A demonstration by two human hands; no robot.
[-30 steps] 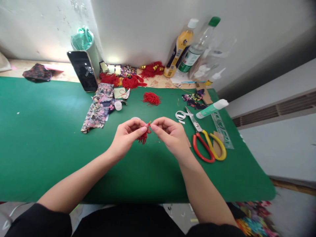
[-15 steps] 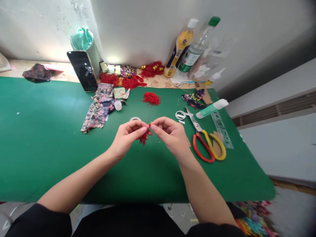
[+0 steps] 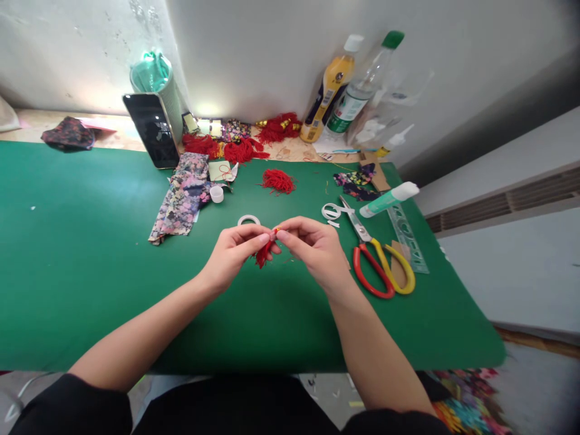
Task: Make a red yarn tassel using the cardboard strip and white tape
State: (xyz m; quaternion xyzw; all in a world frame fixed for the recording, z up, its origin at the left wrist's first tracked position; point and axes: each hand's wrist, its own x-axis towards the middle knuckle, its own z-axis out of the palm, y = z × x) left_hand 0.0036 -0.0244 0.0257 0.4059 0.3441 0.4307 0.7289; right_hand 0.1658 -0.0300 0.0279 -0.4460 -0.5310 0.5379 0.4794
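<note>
Above the middle of the green table, a red tassel [image 3: 262, 255] hangs from my fingertips with its strands pointing down. My left hand [image 3: 235, 251] pinches it near the top between thumb and fingers. My right hand [image 3: 313, 246] meets it from the other side, thumb and forefinger closed on the tassel's top end, where a little red and yellow shows. Most of that top is hidden by my fingers. Just behind my left fingers lies a white ring of tape [image 3: 249, 220]. Farther back rests a loose bundle of red threads [image 3: 278, 180].
Red-and-yellow-handled scissors [image 3: 362, 232], a glue stick [image 3: 389, 199] and a clear ruler [image 3: 410, 241] lie to the right. Floral fabric [image 3: 181, 193] and a small white cap [image 3: 216, 194] are at left. A phone [image 3: 154, 130] leans on a cup; bottles [image 3: 330, 90] stand behind.
My hands have shifted very slightly, and the fingertips have turned a little around the tassel's top. More of the white tape ring shows behind my left hand.
</note>
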